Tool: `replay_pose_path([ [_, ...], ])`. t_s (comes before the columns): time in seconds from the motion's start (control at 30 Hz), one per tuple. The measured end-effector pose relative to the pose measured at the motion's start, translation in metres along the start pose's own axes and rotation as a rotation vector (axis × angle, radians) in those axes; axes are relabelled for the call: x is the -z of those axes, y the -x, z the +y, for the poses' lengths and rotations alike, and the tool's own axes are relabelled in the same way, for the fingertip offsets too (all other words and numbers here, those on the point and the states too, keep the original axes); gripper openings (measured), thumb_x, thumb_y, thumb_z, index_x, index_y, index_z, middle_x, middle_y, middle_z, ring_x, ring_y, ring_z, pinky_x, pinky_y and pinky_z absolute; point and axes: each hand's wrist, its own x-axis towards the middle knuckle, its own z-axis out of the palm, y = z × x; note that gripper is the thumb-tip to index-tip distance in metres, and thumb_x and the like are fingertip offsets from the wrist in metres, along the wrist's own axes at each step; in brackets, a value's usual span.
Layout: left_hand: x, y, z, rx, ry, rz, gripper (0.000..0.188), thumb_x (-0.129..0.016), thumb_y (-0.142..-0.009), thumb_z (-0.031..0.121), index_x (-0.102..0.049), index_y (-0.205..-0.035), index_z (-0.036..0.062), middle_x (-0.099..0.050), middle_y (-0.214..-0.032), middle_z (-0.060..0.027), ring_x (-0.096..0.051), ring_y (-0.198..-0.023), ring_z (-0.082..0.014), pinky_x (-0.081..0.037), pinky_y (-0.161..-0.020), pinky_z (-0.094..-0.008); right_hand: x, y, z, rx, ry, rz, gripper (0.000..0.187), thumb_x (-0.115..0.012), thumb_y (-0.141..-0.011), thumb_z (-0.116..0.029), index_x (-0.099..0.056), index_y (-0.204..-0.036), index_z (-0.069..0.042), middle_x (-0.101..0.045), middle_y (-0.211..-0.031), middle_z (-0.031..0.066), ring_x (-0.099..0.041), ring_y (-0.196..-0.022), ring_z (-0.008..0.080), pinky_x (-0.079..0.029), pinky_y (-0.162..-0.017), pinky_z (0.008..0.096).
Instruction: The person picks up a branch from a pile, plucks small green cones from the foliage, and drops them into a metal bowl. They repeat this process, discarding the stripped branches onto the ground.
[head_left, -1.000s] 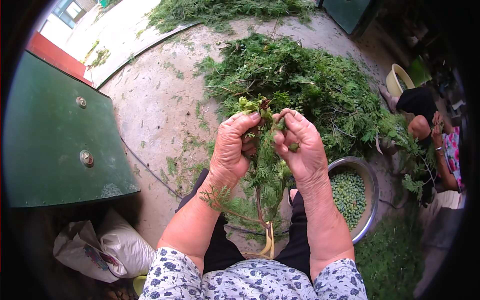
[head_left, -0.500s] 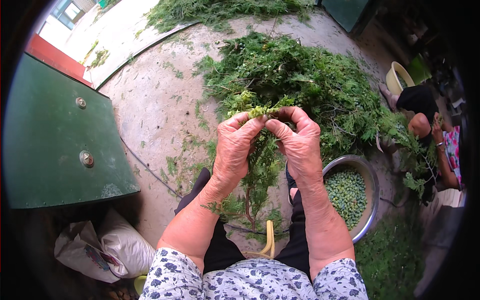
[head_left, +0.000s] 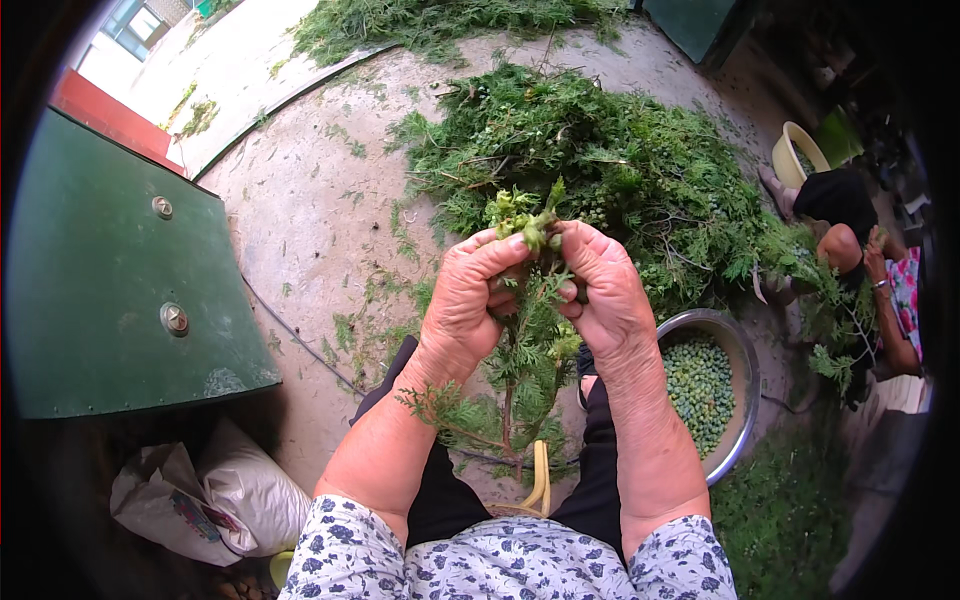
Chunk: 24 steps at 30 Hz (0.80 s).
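Note:
A leafy evergreen branch [head_left: 522,370] hangs between my forearms, its woody stem pointing down toward my lap. At its top, my left hand [head_left: 474,292] is closed around a sprig with pale green cones [head_left: 535,236]. My right hand [head_left: 606,285] pinches the same cluster from the other side, thumb bent against the fingers. Both hands meet at chest height, in front of a large heap of cut evergreen branches [head_left: 590,150]. Beside my right forearm stands a metal basin [head_left: 742,400] holding many small green cones [head_left: 698,385]. The fingertips partly cover the sprig.
A green metal door panel [head_left: 120,270] stands at the left, with white sacks [head_left: 250,485] below it. A dark cable [head_left: 300,340] crosses the concrete floor. At the right a seated person [head_left: 890,290] handles a branch near a cream basin [head_left: 798,152].
My hands have shifted slightly, and my right fingers have curled down beside the sprig. The branch has turned, showing more of its cones and leaves.

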Motion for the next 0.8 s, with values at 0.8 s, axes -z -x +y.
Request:
replay_pose_path([
  [0.8,0.008,-0.001,-0.003,0.000,0.106,-0.094,0.013,-0.056,-0.084,0.022,-0.054,-0.080,0.0101,-0.031,-0.049,0.0074,-0.025,-0.040,-0.0044,-0.019,-0.040,-0.0204,-0.005,0.006,0.000,0.130,0.191,-0.056,0.021,-0.068,-0.080,-0.012,-0.058,-0.097,-0.004,-0.057,-0.077,-0.0035,-0.043,-0.051,0.0002,-0.030,-0.041,0.0145],
])
